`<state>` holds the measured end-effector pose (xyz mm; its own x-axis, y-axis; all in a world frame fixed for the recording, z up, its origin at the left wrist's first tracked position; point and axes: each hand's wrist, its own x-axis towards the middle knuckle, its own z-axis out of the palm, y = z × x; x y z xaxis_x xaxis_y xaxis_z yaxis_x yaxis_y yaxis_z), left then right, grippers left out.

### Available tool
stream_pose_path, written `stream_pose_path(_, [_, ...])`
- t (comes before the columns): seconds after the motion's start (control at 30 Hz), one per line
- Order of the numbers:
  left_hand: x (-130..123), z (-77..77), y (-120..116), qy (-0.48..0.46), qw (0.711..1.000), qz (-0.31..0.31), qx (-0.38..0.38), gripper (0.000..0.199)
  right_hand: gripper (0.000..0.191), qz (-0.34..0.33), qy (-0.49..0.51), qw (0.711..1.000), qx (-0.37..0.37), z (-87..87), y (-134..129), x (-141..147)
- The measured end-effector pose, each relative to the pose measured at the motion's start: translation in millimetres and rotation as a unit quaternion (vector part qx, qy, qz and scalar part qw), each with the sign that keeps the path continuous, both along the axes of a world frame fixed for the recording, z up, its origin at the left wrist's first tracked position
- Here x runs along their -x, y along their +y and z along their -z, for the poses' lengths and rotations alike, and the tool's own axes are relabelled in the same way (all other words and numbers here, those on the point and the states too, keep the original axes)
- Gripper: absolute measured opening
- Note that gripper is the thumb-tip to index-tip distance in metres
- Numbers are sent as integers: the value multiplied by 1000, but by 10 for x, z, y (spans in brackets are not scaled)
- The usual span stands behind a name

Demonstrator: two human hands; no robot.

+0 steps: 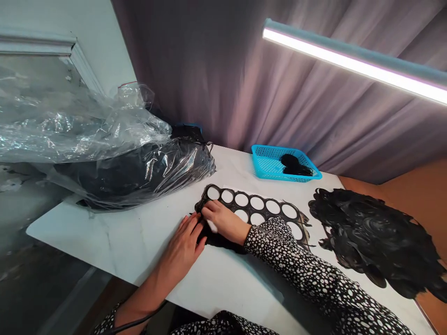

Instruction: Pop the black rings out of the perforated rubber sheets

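Note:
A flat sheet with rows of white circles ringed in black (256,202) lies on the white table. My left hand (187,237) rests at its left end, fingers spread over black material (223,243) along the near edge. Beside it my right hand (223,221) reaches across the sheet, its fingers curled together near my left fingertips. A small whitish thing shows under the right fingers; what they hold I cannot make out.
Behind the sheet stands a blue basket (260,173) with black bundles (295,165). A large clear plastic bag of black material (139,172) fills the left side. On the right lies a broad pile of glossy black pieces (377,232). A lamp (349,58) hangs above.

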<state>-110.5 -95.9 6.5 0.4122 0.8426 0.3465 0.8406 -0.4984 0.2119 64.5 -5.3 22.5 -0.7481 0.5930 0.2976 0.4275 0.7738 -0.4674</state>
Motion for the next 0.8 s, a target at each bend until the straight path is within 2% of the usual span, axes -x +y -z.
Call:
stream_pose_path(0.07, [-1,-2,0,4,1000,-2,-2,35,13,22,-7,999,-37,-18,79,-28])
stream_pose_path(0.13, [-4,0,3,4,1000,-9,-4,35,16,122,31,992,-31,-52,249,-137])
stream_pose_path(0.2, [-11,5,9,5,1000,-15,-8,36,17,238,86,967,-17,-88,427,-306])
stream_pose_path(0.23, [-15,8,14,6,1000,-17,-11,36,17,275,108,955,-13,-100,491,-396])
stream_pose_path(0.33, [-18,23,34,13,999,-26,-21,36,15,304,149,941,-2,-100,557,-619])
stream_pose_path(0.43, [5,32,55,24,999,-26,-26,37,19,341,182,921,46,-80,523,-724])
stream_pose_path(0.5, [26,14,75,20,999,-17,-20,37,22,336,196,916,95,-78,494,-723])
stream_pose_path(0.57, [34,-39,112,3,1000,-10,-14,33,22,269,191,934,134,-83,459,-670])
stream_pose_path(0.67, [-4,-163,212,-35,999,-3,5,28,16,166,169,960,151,-93,395,-536])
stream_pose_path(0.8, [-85,-233,395,-32,998,49,38,35,14,148,150,965,154,-114,358,-382])
